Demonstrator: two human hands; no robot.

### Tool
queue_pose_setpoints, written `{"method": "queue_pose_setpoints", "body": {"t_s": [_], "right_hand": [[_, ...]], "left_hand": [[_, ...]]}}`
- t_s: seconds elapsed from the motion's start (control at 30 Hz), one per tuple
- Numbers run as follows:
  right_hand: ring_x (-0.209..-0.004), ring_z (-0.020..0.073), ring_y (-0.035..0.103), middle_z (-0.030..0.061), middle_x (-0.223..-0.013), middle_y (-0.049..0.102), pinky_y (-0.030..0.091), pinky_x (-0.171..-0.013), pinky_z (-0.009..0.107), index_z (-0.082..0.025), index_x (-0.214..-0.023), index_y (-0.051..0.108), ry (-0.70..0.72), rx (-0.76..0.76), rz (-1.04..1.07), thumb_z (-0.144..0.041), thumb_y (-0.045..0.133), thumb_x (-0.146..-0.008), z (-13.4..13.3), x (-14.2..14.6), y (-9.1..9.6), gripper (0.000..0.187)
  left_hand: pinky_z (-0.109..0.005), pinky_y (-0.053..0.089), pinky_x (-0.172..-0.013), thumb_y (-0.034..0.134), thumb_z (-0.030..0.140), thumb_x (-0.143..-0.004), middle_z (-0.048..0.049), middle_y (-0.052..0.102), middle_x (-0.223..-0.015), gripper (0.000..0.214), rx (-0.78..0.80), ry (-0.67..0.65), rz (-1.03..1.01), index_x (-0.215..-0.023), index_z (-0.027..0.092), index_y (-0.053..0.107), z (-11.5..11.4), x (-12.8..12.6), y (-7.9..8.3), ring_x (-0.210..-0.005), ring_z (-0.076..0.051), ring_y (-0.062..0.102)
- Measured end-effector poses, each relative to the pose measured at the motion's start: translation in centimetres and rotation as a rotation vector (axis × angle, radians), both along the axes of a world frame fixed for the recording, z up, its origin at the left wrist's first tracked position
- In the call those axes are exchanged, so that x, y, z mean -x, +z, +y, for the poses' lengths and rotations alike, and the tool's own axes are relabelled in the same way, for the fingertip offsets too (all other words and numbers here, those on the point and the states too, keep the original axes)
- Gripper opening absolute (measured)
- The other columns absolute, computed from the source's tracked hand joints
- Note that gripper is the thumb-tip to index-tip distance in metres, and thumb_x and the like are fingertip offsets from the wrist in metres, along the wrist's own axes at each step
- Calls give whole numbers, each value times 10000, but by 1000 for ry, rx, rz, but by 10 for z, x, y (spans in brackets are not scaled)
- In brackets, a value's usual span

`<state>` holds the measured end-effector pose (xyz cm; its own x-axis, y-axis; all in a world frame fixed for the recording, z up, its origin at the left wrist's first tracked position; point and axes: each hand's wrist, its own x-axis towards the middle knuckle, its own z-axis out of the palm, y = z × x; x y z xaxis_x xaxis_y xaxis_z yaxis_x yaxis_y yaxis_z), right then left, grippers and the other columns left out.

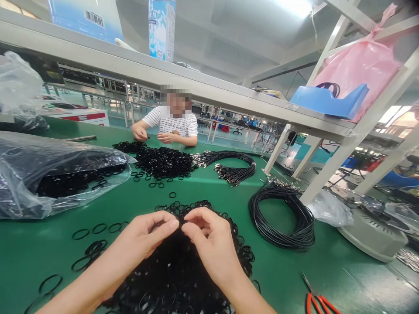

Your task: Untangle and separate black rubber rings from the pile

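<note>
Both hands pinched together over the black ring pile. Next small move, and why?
Probably lift both hands a little, to see whether one ring comes away alone. The left hand and right hand meet fingertip to fingertip right above the pile of black rings, where the rings lie tangled. What sits in the grip is too small to tell against that black heap.

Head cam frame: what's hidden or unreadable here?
Head view only:
1. What the left hand and right hand pinch: the fingertips meet over the pile of black rings and cover it.
2. Red-handled tool: handles cut off by the bottom edge.
3. Plastic bag: glare and folds blur the dark contents.
4. What the co-worker handles: too small and too far away.
</note>
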<state>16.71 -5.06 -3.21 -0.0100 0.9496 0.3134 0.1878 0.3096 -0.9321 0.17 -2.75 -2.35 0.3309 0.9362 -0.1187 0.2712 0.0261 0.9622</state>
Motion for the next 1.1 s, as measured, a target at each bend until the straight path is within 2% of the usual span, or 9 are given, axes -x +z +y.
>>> {"method": "queue_pose_setpoints", "body": {"t_s": [0.13, 0.27, 0.37, 0.47, 0.6, 0.73, 0.97, 1.1], "right_hand": [[-697, 101, 576, -38, -752, 627, 428, -605, 195, -195, -712, 655, -23, -80, -180, -184, 662, -813, -2, 6, 5, 102], [-694, 96, 557, -38, -774, 625, 403, -591, 202, -195, -758, 646, -7, -79, -224, -197, 595, -869, -2, 9, 10, 122], [-702, 94, 552, -46, -788, 628, 398, -610, 204, -208, -776, 651, 14, -83, -250, -233, 620, -867, -2, 10, 13, 99], [-696, 91, 547, -56, -762, 613, 389, -623, 201, -211, -729, 638, -22, -80, -261, -243, 663, -841, -2, 11, 12, 119], [-656, 91, 518, -65, -764, 601, 364, -589, 202, -219, -741, 615, -63, -85, -320, -218, 728, -776, -3, 12, 7, 118], [-622, 102, 498, -45, -728, 589, 357, -566, 211, -211, -705, 587, -63, -124, -349, -191, 605, -859, -5, 14, 2, 157], [-656, 142, 579, 2, -759, 634, 408, -539, 212, -215, -778, 628, 78, -96, -341, -351, 546, -893, 4, 10, -14, 197], [-590, 133, 542, -4, -747, 639, 389, -505, 216, -229, -777, 645, 63, -145, -339, -416, 566, -873, 9, 11, -25, 224]], "left_hand": [[-206, 147, -444, 631, 491, -786, 96, 249, -549, 308, -13, -6, 5, -723, 195, 572, 3, 7, 7, -515, -93, 178], [-196, 136, -441, 656, 470, -773, 101, 252, -540, 297, -18, 16, -24, -711, 196, 561, 4, 12, 11, -509, -86, 169], [-189, 145, -449, 678, 439, -762, 101, 266, -529, 271, -39, 44, -30, -698, 191, 588, 3, 12, 12, -508, -81, 179], [-191, 147, -460, 696, 408, -752, 95, 303, -521, 251, -60, 54, -30, -670, 185, 614, 2, 11, 12, -510, -78, 203], [-204, 168, -464, 688, 407, -754, 72, 441, -563, 245, -90, 68, -37, -667, 182, 646, -1, 8, 15, -520, -80, 261], [-212, 201, -481, 682, 383, -761, 71, 468, -565, 238, -102, 68, -49, -645, 177, 649, -5, 8, 18, -525, -83, 271], [-221, 301, -576, 703, 319, -734, 51, 540, -587, 190, -151, 71, -163, -645, 154, 671, -6, 13, 11, -599, -105, 397], [-233, 313, -593, 744, 334, -693, 28, 580, -609, 209, -122, 69, -222, -653, 137, 686, -6, 15, 6, -624, -118, 436]]}}
